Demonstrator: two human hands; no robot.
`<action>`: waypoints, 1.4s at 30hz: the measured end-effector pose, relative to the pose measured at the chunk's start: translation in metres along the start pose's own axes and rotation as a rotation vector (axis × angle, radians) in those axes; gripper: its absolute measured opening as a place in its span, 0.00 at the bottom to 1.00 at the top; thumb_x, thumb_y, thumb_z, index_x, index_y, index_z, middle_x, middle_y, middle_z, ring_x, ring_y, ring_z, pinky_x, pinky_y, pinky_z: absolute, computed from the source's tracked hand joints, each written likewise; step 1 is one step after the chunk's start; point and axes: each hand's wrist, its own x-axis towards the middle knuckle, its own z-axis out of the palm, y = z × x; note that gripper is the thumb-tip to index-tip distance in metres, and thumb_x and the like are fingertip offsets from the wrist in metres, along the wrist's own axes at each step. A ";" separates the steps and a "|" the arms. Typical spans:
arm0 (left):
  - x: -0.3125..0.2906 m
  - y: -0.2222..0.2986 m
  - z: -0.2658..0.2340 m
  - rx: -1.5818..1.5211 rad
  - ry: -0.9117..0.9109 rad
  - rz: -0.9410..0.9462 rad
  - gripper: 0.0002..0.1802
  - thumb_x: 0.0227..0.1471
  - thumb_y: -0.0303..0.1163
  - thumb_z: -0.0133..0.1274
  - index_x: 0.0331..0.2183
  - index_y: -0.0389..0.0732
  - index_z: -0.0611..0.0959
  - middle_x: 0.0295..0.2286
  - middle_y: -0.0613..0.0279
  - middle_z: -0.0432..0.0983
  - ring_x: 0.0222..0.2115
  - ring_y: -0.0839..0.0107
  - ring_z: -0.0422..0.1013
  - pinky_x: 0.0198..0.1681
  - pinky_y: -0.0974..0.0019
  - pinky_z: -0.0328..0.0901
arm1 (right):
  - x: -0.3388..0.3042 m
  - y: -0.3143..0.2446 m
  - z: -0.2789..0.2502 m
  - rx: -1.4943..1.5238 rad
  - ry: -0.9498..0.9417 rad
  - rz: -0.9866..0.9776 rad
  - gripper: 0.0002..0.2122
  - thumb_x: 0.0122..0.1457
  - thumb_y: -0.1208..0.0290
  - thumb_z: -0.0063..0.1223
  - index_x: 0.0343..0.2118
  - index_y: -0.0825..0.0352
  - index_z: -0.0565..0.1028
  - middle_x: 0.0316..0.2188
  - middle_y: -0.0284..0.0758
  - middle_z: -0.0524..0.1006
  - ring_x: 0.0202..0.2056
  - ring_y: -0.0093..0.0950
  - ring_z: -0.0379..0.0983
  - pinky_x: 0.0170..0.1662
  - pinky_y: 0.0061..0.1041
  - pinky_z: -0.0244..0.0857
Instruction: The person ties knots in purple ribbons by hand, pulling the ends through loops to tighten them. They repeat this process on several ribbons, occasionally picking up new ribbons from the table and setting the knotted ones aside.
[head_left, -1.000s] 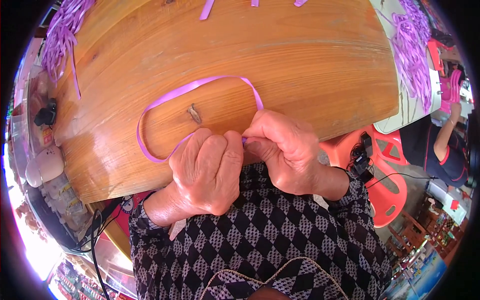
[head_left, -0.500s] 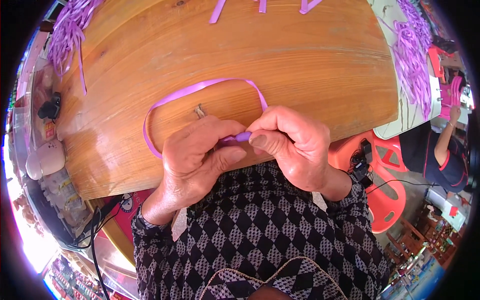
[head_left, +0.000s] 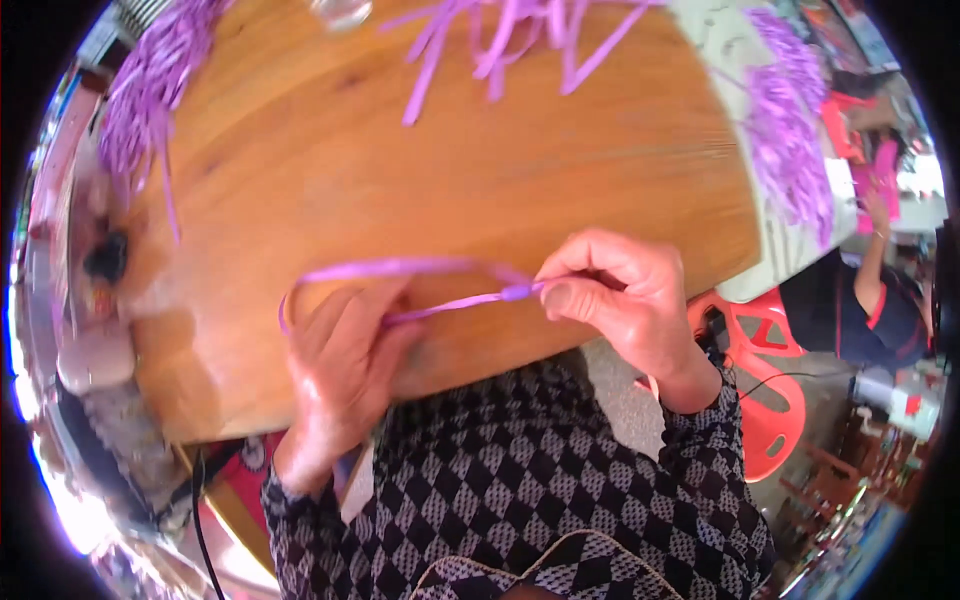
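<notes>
Farther left now, the left hand [head_left: 342, 352] (blurred) perhaps touches ribbon [head_left: 390, 268].

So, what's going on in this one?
A person's right hand pinches a purple ribbon loop beside its small darker purple piece, over a wooden table. The left hand, blurred, is at the loop's other end; its grip is unclear. More purple ribbons hang or lie around the table's edges.

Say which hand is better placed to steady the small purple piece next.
Probably the right hand: it pinches just beside the purple piece; the left hand is farther along the ribbon.
</notes>
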 end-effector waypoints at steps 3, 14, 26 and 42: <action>-0.002 -0.004 -0.001 0.121 0.082 -0.062 0.17 0.39 0.21 0.55 0.37 0.33 0.76 0.24 0.54 0.73 0.23 0.64 0.71 0.26 0.68 0.64 | 0.001 -0.017 -0.030 0.204 0.245 0.145 0.02 0.50 0.80 0.52 0.27 0.74 0.73 0.19 0.35 0.73 0.19 0.16 0.64 0.22 0.14 0.55; -0.001 0.010 -0.005 -0.644 -0.009 -0.165 0.32 0.37 0.25 0.59 0.48 0.33 0.70 0.40 0.52 0.72 0.27 0.73 0.71 0.28 0.74 0.64 | 0.018 -0.044 -0.169 0.184 0.570 -0.158 0.06 0.49 0.78 0.53 0.31 0.73 0.74 0.19 0.36 0.74 0.13 0.16 0.59 0.17 0.13 0.49; -0.003 -0.006 -0.018 -0.680 -0.097 -0.412 0.16 0.49 0.27 0.53 0.42 0.32 0.74 0.34 0.56 0.74 0.33 0.74 0.70 0.37 0.72 0.67 | 0.064 -0.046 -0.288 -1.569 0.932 -0.559 0.12 0.41 0.81 0.52 0.32 0.63 0.77 0.30 0.36 0.76 0.33 0.34 0.70 0.39 0.26 0.64; -0.016 0.000 -0.007 -0.765 -0.081 -0.494 0.12 0.50 0.27 0.52 0.37 0.29 0.77 0.29 0.57 0.74 0.26 0.75 0.70 0.31 0.75 0.66 | 0.095 0.029 -0.063 -1.099 0.205 -0.692 0.05 0.43 0.78 0.53 0.23 0.66 0.69 0.23 0.35 0.69 0.31 0.36 0.65 0.34 0.34 0.59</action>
